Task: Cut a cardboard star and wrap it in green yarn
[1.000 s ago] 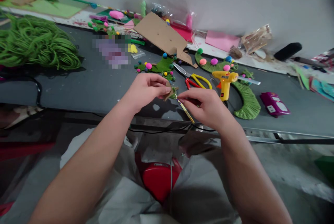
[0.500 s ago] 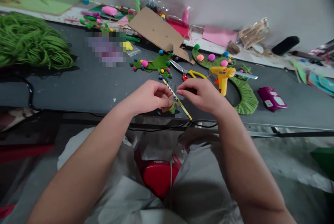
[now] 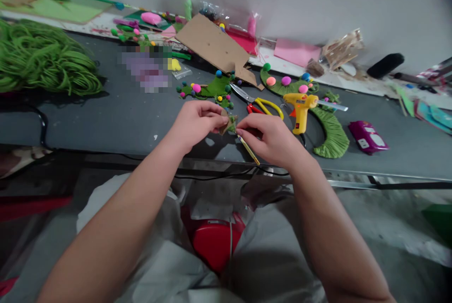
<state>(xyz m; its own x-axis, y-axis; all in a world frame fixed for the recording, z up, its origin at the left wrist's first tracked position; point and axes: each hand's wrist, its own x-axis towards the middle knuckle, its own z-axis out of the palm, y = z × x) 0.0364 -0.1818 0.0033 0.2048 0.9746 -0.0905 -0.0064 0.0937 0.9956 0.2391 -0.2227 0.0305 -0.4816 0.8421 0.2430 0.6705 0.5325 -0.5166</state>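
Observation:
Between thumb and fingers, my left hand [image 3: 199, 126] grips a small cardboard piece [image 3: 223, 128] with green wrapped on it. My right hand [image 3: 266, 135] is pinched at the right side of that piece; what its fingertips hold is too small to make out. Under the right fingertips a patterned pencil [image 3: 250, 151] lies slantwise near the table's front edge, its upper part hidden. Just beyond the hands sits a green felt shape [image 3: 215, 87] with colourful pompoms. Scissors [image 3: 259, 105] with red and yellow handles and a yellow glue gun [image 3: 300, 110] are right of it.
Green yarn [image 3: 45, 58] is heaped on the left of the grey table [image 3: 130, 126]. Cardboard [image 3: 212, 44] leans at the back. A green wrapped ring [image 3: 332, 135], a pompom-trimmed curve [image 3: 277, 85] and a purple packet [image 3: 368, 137] are on the right. A black cable hangs along the front edge.
My left hand has lifted the cardboard piece slightly up and left, off the pencil. The right hand has moved down and in, its fingertips now close to the piece and over the pencil.

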